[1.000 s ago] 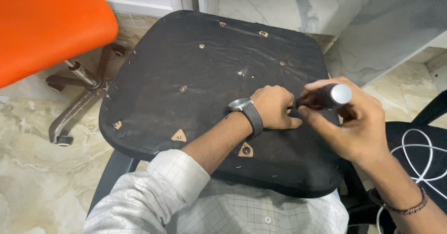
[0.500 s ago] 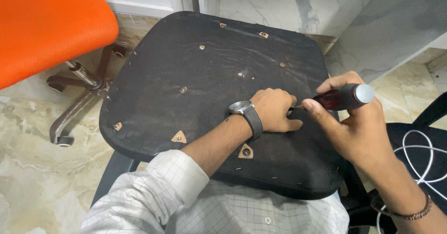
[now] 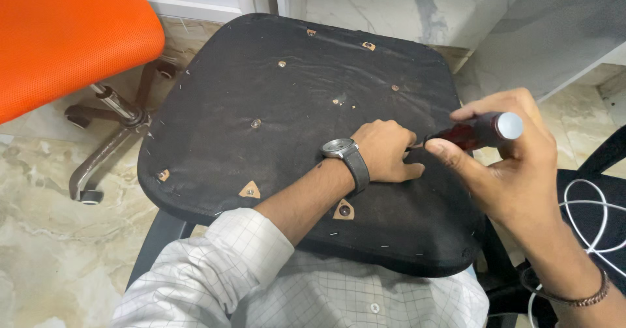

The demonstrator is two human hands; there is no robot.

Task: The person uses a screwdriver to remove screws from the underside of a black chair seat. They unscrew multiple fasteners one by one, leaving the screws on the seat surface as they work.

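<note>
Gripping a dark-red screwdriver (image 3: 475, 132), the right hand (image 3: 505, 165) fingers wrap it, tip beside the left hand (image 3: 385, 150) curled on the black seat underside (image 3: 261, 93).

seat panel (image 3: 261, 119) lay across lap | swivel chair (image 3: 65, 34) left of it | cable (image 3: 587, 217) right | left hand (image 3: 385, 150) on panel

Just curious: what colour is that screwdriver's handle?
Dark translucent red screwdriver handle with a silvery end cap, head view.

Bright, even, sharp; soft shadows
</note>
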